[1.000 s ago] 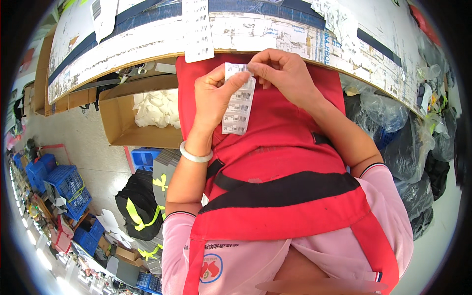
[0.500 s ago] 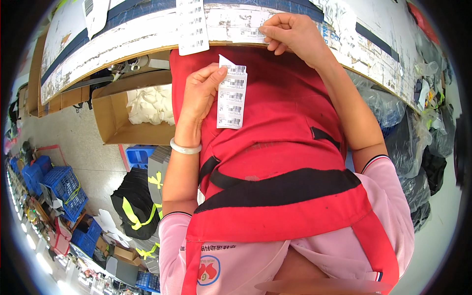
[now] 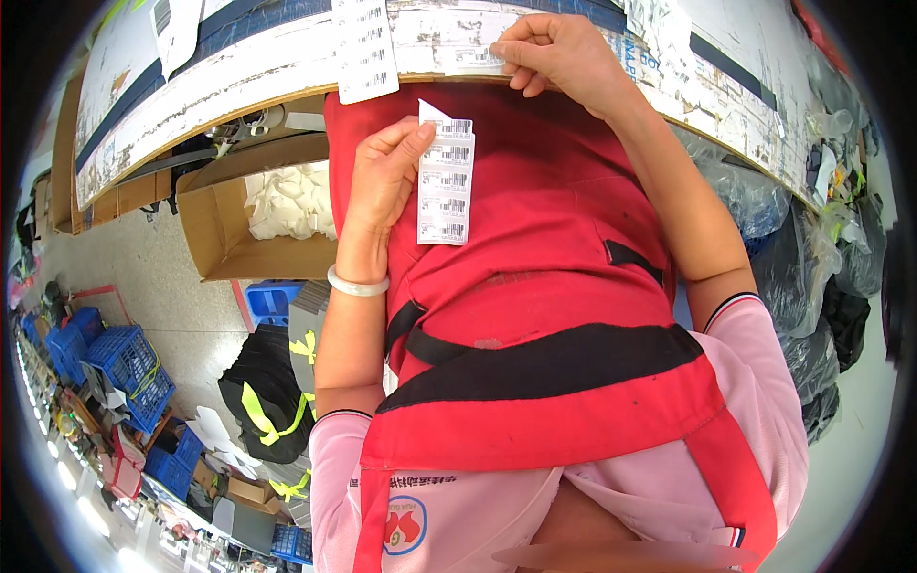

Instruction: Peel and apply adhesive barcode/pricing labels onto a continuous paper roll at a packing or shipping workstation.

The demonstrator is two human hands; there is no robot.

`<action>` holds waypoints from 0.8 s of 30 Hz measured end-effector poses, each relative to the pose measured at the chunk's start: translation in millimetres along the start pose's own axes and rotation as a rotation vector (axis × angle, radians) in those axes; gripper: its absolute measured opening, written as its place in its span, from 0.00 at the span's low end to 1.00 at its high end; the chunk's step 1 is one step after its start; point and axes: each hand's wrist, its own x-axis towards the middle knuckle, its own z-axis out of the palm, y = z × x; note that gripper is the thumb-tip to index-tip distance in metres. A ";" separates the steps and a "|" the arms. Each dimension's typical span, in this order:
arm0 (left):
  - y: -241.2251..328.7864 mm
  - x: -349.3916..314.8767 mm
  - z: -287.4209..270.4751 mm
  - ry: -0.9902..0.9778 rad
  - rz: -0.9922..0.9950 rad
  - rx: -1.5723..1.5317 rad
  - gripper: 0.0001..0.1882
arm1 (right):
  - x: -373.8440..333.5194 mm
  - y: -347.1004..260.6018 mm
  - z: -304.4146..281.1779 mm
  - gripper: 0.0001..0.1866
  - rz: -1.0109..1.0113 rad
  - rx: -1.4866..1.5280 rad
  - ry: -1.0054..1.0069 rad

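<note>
A short strip of white barcode labels (image 3: 445,196) hangs over my red apron, its top edge curled to a point. My left hand (image 3: 382,177) pinches the strip near its upper end between thumb and fingers. At the near edge of the worn white table (image 3: 420,29), my right hand (image 3: 565,62) is closed, with thumb and forefinger at the right end of a single barcode label (image 3: 475,59). That label lies along the table edge; the fingertips partly cover its end. A longer label sheet (image 3: 365,53) lies on the table to the left, reaching over the edge.
Under the table at left, an open cardboard box (image 3: 215,224) holds crumpled off-white paper pieces (image 3: 288,202). Black items with yellow-green straps (image 3: 267,406) and blue crates (image 3: 134,368) stand on the floor. Clear and dark plastic bags (image 3: 798,277) are heaped at right.
My right hand has shifted slightly left along the table edge, beside the single label. The left hand keeps the strip, and the whole view has shifted a little.
</note>
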 end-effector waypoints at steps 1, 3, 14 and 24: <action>-0.1 0.0 0.1 0.000 -0.001 0.000 0.07 | 0.7 0.2 0.0 0.11 0.013 0.003 -0.004; -0.2 -0.4 0.2 -0.003 0.009 -0.002 0.07 | 1.3 3.2 0.6 0.11 -0.002 -0.015 0.001; 0.0 0.6 1.3 0.007 0.014 -0.001 0.07 | 3.3 3.1 2.2 0.11 0.007 -0.052 0.026; -1.4 0.6 -0.6 -0.006 0.028 -0.013 0.07 | -0.4 -1.5 7.3 0.10 -0.033 -0.089 0.033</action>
